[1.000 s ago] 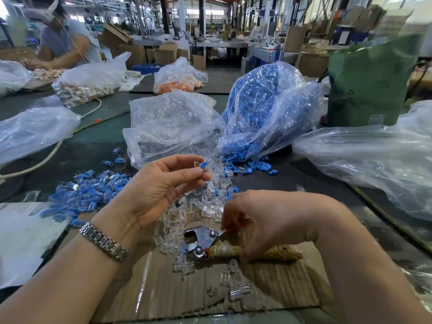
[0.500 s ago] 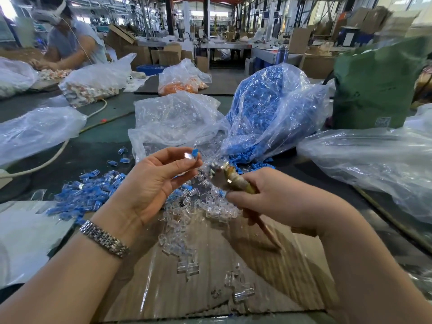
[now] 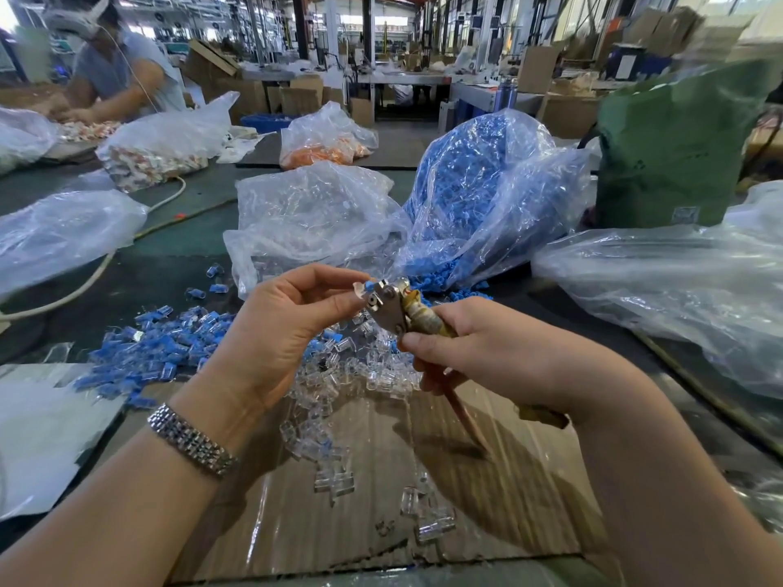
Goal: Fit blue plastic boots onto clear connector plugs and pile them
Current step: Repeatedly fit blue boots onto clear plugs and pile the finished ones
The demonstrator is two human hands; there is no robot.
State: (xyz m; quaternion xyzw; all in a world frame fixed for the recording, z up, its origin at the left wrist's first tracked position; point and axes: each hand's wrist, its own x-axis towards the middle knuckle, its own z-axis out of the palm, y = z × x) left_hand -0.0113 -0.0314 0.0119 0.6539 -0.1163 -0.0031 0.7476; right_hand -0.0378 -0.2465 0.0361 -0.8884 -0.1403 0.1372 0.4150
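Step in hand: the left hand (image 3: pixel 292 319) pinches a clear plug (image 3: pixel 359 288) with a blue boot (image 3: pixel 369 285) at its fingertips; the right hand (image 3: pixel 474 353) grips a plier-like tool (image 3: pixel 392 309), its metal head touching the pair.
Done: a pile of blue-booted plugs (image 3: pixel 156 349) lies on the worktop (image 3: pixel 161 273), left of the hands.
Left: many loose clear plugs (image 3: pixel 351 374) lie between the hands and on the cardboard (image 3: pixel 487 523); the bag of blue boots (image 3: pixel 478 197) looks nearly full.
Judgement: early, with most of the stock unfitted.
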